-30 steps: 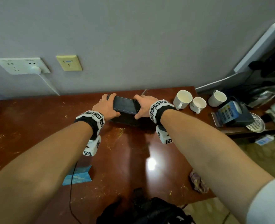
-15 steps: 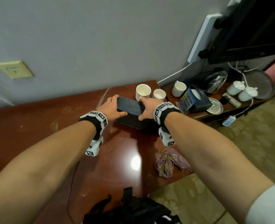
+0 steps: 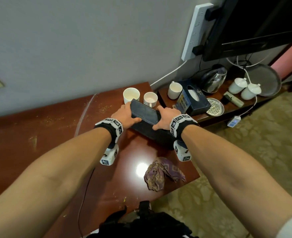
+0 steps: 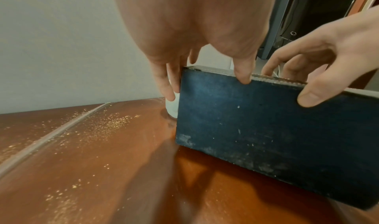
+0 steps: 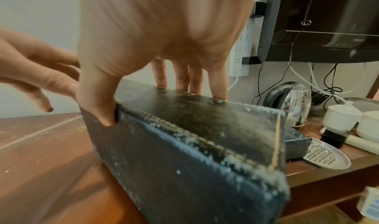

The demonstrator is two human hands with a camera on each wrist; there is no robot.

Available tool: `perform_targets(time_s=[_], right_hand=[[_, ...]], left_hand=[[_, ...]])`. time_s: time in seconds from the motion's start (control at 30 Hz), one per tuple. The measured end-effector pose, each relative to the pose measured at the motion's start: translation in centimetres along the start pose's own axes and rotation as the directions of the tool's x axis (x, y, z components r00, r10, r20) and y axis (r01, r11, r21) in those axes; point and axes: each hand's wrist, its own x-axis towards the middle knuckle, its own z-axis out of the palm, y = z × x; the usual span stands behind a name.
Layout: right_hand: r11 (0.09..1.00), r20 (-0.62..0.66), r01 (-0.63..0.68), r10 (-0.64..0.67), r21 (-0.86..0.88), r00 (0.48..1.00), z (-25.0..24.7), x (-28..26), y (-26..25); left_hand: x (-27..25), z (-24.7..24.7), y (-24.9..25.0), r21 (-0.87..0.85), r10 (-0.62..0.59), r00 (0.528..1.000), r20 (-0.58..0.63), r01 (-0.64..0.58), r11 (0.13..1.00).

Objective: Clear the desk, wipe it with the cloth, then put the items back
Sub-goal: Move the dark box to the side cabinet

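Observation:
Both hands hold a dark blue, dusty box (image 3: 144,112) upright over the right part of the red-brown desk (image 3: 56,134). My left hand (image 3: 124,115) grips its left end, thumb on the near face (image 4: 266,138) and fingers behind. My right hand (image 3: 164,118) grips the right end (image 5: 194,146), thumb in front and fingers over the top. Whether the box touches the desk I cannot tell. Two white cups (image 3: 131,95) (image 3: 150,99) stand just behind it. A crumpled purple patterned cloth (image 3: 162,174) lies near the desk's front right corner.
Crumbs (image 4: 115,122) speckle the desk left of the box. A lower side table (image 3: 215,117) on the right carries a white cup (image 3: 175,90), a tissue box (image 3: 193,100), a metal dish (image 3: 215,106), a kettle (image 3: 213,79) and lidded cups (image 3: 244,88). A black bag (image 3: 141,222) sits at the desk's front edge.
Both hands have carried the box to the right, from the middle of the desk to just in front of the two cups. The view has swung right; the cloth now shows fully.

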Motion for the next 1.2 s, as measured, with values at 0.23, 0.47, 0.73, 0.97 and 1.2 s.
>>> perform_targets(time_s=[0.23,0.47,0.73,0.97,1.2], right_hand=[[0.999,-0.006,-0.020,0.020,-0.030,1.000,0.9,0.9,1.0],[1.000,0.016,-0.023,0.022,0.016,1.000,1.0,1.9,2.7],[1.000,0.080,-0.014,0.012,0.020,0.997,0.0,2.4,2.1],[0.995,-0.110,0.092,-0.097,-0.045,0.989,-0.8,1.7,-2.8],[0.968,-0.074,0.245,-0.248,-0.053,0.966,0.8,0.5,-14.3]], left_hand=[[1.1,0.4,0.7,0.020,-0.042,0.999,-0.006,0.042,0.999],[1.9,1.2,1.0,0.051,-0.062,0.998,-0.002,0.062,0.997],[0.6,1.0,0.5,0.090,-0.104,0.995,-0.010,0.104,0.990],[-3.1,-0.8,-3.3,0.128,-0.149,0.983,-0.111,0.163,0.978],[-10.4,-4.0,-11.4,0.140,-0.239,0.956,-0.172,0.264,0.954]])
